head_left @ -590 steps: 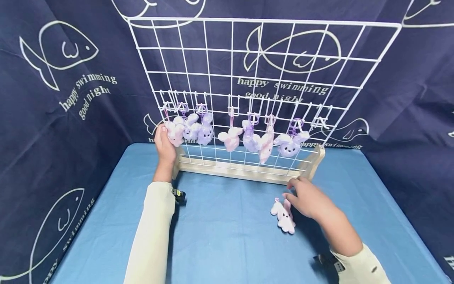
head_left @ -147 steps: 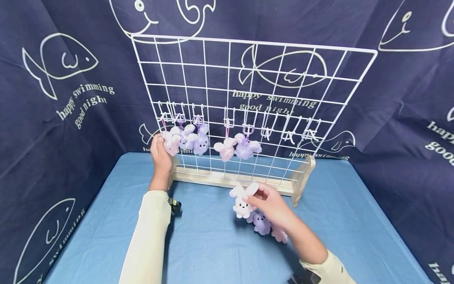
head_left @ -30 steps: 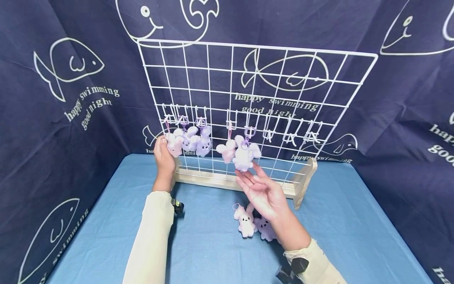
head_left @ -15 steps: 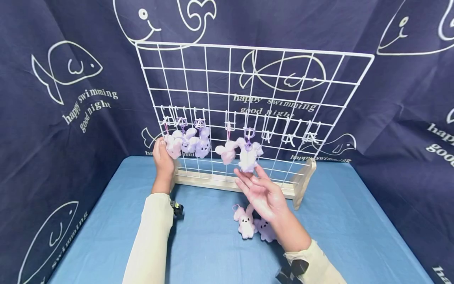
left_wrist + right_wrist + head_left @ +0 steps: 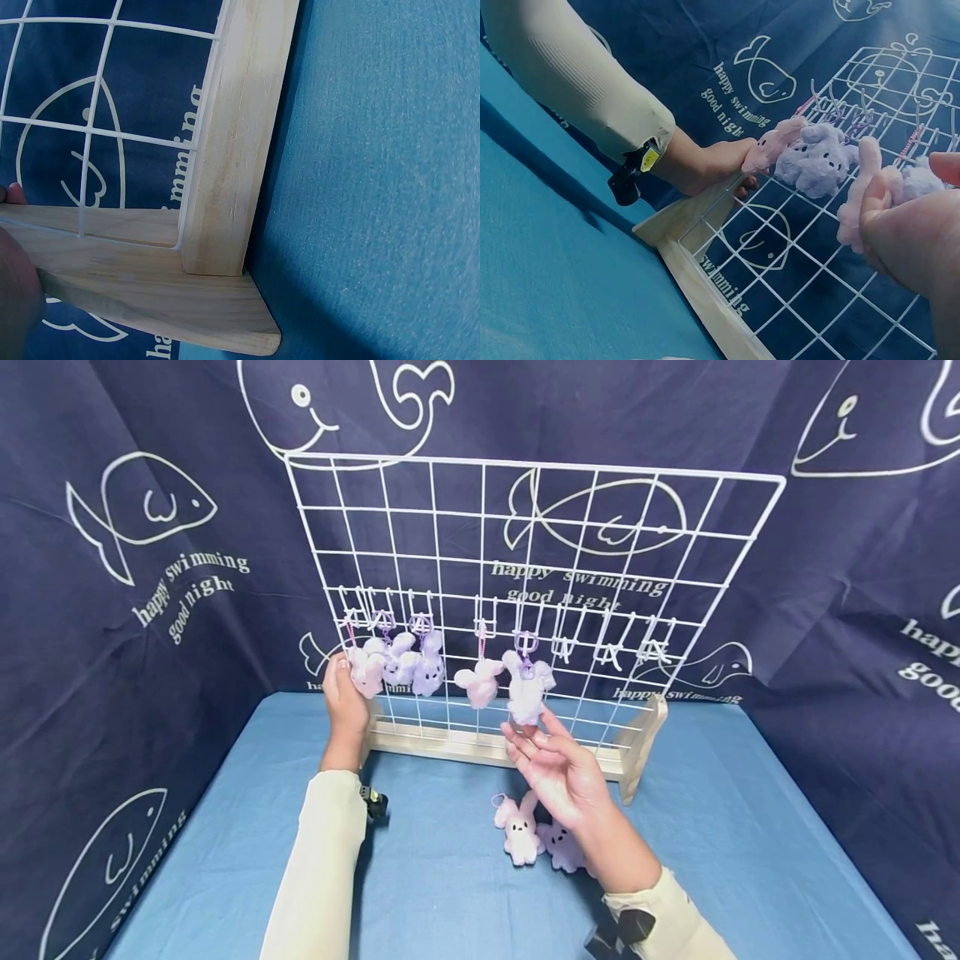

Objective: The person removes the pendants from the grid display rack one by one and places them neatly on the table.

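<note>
My left hand (image 5: 348, 697) grips the left edge of the white wire grid rack (image 5: 592, 560), its fingers curled round the frame beside a hanging pink plush bunny keychain (image 5: 367, 673). My right hand (image 5: 558, 772), palm up, touches the underside of a lilac plush bunny keychain (image 5: 526, 693) with loose fingers. That bunny's purple ring (image 5: 527, 643) is at a hook, and no face shows on it. To its left hangs another pink bunny (image 5: 480, 683). Below my right hand a pale pink bunny (image 5: 521, 832) and a lilac bunny (image 5: 561, 847) lie on the table.
Two lilac bunnies (image 5: 428, 668) hang close together near the rack's left side. Bare hooks (image 5: 611, 656) stand at its right. A wooden base (image 5: 450, 747) carries the grid on the blue tablecloth (image 5: 427, 868), with dark fish-print cloth (image 5: 240, 660) around it.
Earlier, more bunnies hung at the right; those hooks are bare now. The pale pink bunny went from my right hand to the table. In the last second, the touched lilac bunny turned slightly.
</note>
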`<state>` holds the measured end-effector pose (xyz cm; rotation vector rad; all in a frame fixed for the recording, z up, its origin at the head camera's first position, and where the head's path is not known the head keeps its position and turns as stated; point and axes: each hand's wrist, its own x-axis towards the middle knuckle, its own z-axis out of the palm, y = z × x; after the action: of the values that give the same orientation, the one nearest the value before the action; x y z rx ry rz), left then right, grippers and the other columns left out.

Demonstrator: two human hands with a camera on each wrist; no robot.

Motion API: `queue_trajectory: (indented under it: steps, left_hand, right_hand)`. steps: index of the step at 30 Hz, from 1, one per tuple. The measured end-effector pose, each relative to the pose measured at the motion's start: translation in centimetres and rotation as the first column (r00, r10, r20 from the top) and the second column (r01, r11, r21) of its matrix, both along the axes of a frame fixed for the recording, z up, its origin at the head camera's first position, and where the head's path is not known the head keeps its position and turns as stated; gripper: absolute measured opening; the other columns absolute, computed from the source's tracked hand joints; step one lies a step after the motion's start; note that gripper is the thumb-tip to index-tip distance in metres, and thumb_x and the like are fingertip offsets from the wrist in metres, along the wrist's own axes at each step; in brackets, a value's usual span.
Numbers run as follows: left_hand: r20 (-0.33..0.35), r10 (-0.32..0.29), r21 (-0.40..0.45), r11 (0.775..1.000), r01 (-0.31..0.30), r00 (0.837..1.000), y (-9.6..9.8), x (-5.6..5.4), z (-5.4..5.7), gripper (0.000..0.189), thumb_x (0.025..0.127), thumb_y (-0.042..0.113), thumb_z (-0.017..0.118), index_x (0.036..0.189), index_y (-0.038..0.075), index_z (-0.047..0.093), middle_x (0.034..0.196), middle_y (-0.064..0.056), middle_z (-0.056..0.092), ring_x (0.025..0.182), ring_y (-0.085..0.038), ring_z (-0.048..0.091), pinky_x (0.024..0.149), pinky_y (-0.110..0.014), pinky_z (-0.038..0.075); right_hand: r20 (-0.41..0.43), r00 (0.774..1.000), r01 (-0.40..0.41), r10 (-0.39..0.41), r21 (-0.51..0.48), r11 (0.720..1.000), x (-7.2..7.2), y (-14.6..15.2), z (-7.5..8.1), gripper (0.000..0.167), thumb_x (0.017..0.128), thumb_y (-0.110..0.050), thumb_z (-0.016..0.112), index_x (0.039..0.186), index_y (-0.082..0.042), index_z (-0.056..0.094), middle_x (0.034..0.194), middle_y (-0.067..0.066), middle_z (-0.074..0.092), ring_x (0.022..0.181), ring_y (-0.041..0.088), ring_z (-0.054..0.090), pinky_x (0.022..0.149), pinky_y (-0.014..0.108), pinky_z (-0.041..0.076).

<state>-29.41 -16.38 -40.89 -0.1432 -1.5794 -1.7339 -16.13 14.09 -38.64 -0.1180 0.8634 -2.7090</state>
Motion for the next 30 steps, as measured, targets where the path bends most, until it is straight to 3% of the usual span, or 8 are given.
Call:
queue_trajectory:
  steps: [6,9,13,18,24,30]
  left_hand:
    - [-0.009,-0.026,0.033,0.999,0.027,1.0,0.0,0.1,-0.1,0.028,0.105,0.003,0.037,0.1,0.005,0.065,0.092,0.015,0.06,0.09,0.0,0.055,0.085,-0.016,0.045]
    - [-0.022,-0.044,0.045,0.998,0.045,0.999,0.0,0.2,0.0,0.03,0.105,0.003,0.036,0.099,0.013,0.064,0.092,0.014,0.06,0.089,-0.001,0.055,0.083,-0.016,0.046]
    - [-0.025,-0.055,0.055,0.997,0.056,0.998,0.1,0.3,0.1,0.031,0.105,0.004,0.036,0.099,0.015,0.064,0.092,0.014,0.06,0.089,-0.001,0.056,0.082,-0.016,0.047]
    - [-0.022,-0.057,0.058,0.997,0.059,0.998,0.1,0.3,0.2,0.031,0.105,0.004,0.036,0.098,0.016,0.064,0.091,0.014,0.06,0.089,-0.001,0.056,0.082,-0.016,0.047]
    - [-0.026,-0.045,0.049,0.998,0.046,0.999,0.1,0.4,0.3,0.03,0.105,0.003,0.037,0.098,0.015,0.064,0.091,0.014,0.06,0.089,-0.001,0.055,0.083,-0.016,0.046]
    - [-0.024,-0.042,0.056,0.998,0.043,0.999,0.1,0.3,0.2,0.031,0.105,0.004,0.036,0.098,0.015,0.064,0.091,0.014,0.06,0.09,-0.001,0.055,0.083,-0.016,0.045]
  right_hand:
    - [-0.023,1.0,-0.001,0.002,0.02,1.0,-0.3,-0.1,0.2,0.062,0.098,0.005,0.036,0.155,-0.018,0.025,0.141,0.008,0.038,0.13,0.023,0.055,0.094,0.02,0.053]
    - [-0.041,0.999,0.022,-0.021,0.011,1.0,-0.4,-0.2,0.4,0.046,0.101,0.001,0.042,0.143,-0.018,0.039,0.13,0.005,0.048,0.121,0.021,0.058,0.087,0.019,0.053]
    - [-0.051,0.997,0.06,-0.058,0.027,0.998,-0.3,-0.3,0.4,0.018,0.107,-0.011,0.052,0.119,-0.022,0.059,0.113,-0.001,0.063,0.114,0.02,0.063,0.087,0.022,0.053]
    - [-0.071,0.993,0.098,-0.091,0.103,0.99,-0.1,-0.4,0.3,0.018,0.11,-0.014,0.051,0.108,-0.027,0.064,0.102,-0.008,0.068,0.109,0.017,0.067,0.087,0.024,0.051]
    - [-0.097,0.992,0.095,-0.08,0.159,0.983,0.3,-0.5,0.5,0.027,0.11,-0.007,0.042,0.121,-0.027,0.055,0.109,-0.009,0.067,0.108,0.015,0.066,0.085,0.022,0.05]
    - [-0.119,0.991,0.077,-0.056,0.179,0.981,0.9,-0.4,1.0,0.035,0.108,-0.005,0.04,0.134,-0.027,0.051,0.114,-0.009,0.066,0.108,0.015,0.063,0.083,0.023,0.05]
